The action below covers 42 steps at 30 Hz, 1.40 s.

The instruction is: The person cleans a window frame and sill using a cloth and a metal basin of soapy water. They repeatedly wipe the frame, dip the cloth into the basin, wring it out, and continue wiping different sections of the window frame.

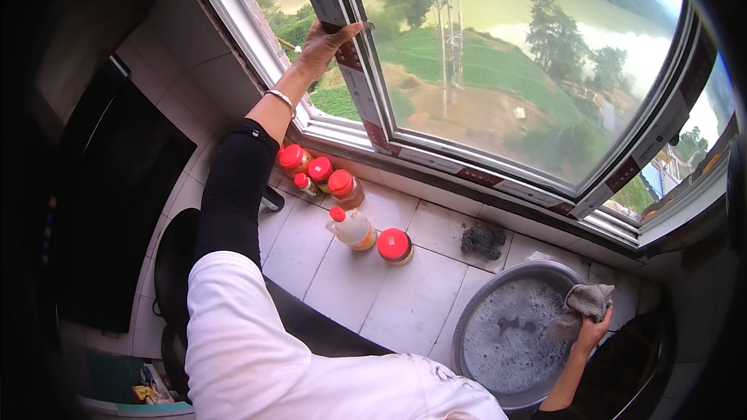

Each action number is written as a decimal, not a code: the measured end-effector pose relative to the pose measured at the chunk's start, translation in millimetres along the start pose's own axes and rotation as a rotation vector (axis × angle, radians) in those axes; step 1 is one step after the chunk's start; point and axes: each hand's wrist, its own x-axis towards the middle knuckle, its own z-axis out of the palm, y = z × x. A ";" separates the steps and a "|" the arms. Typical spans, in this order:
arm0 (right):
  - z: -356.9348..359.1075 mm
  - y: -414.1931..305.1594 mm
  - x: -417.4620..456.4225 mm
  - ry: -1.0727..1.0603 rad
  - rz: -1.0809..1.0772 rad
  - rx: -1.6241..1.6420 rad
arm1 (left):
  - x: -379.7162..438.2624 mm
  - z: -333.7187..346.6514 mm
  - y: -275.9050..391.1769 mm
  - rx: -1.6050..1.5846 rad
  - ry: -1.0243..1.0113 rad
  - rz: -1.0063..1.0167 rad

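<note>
My left hand grips the upright frame of a sliding window sash, thumb on its inner side; a bracelet circles the wrist. At the lower right, my right hand holds a wet grey cloth at the rim of a metal basin. Part of the cloth hangs inside, over the basin's sudsy grey water. The window glass looks hazy, with fields and water beyond it.
On the white tiled counter stand several red-lidded jars, a plastic jug with a red cap and another jar. A dark scouring pad lies behind the basin. A black wok is at the left.
</note>
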 end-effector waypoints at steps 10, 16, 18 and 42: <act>-18.9 -22.5 -48.2 0.080 0.104 -0.061 | -17.2 -100.6 -18.6 0.229 0.324 -0.048; 9.3 -69.2 -25.1 -0.085 0.132 0.231 | -34.5 -148.8 -43.7 0.968 0.411 0.088; 19.0 -85.8 -7.2 -0.066 0.093 0.312 | -37.9 -130.7 -43.3 1.243 0.495 0.206; 155.1 -178.2 56.0 -0.685 0.188 0.961 | -11.6 -152.6 -4.5 2.232 0.590 -0.107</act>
